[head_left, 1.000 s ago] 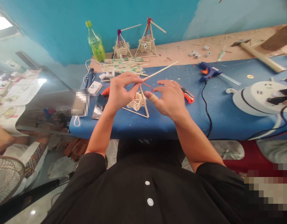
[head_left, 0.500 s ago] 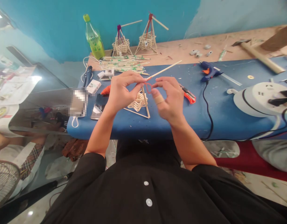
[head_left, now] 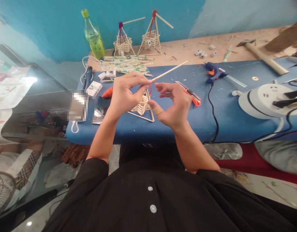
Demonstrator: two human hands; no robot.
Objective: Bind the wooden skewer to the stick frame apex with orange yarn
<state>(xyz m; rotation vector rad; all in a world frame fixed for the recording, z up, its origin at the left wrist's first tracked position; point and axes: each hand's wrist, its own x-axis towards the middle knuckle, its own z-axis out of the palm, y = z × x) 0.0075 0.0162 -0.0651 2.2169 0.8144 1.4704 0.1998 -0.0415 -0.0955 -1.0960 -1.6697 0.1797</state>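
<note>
One slanting wooden stick (head_left: 171,70) is pinched in the left hand (head_left: 127,93), probably to steady it against the top of the stick pyramid (head_left: 142,108) on the blue mat (head_left: 129,134). The right hand (head_left: 174,104) is spread beside the red yarn (head_left: 150,90); whether it touches is hard to tell. That hand partly covers a utility knife (head_left: 196,100); a glue gun (head_left: 216,74) lies farther right.

Black shirt (head_left: 129,199) across my feed's bottom, short sleeves (head_left: 97,175), two white buttons (head_left: 153,208) lower centre, beige right-thumb band (head_left: 159,110).
</note>
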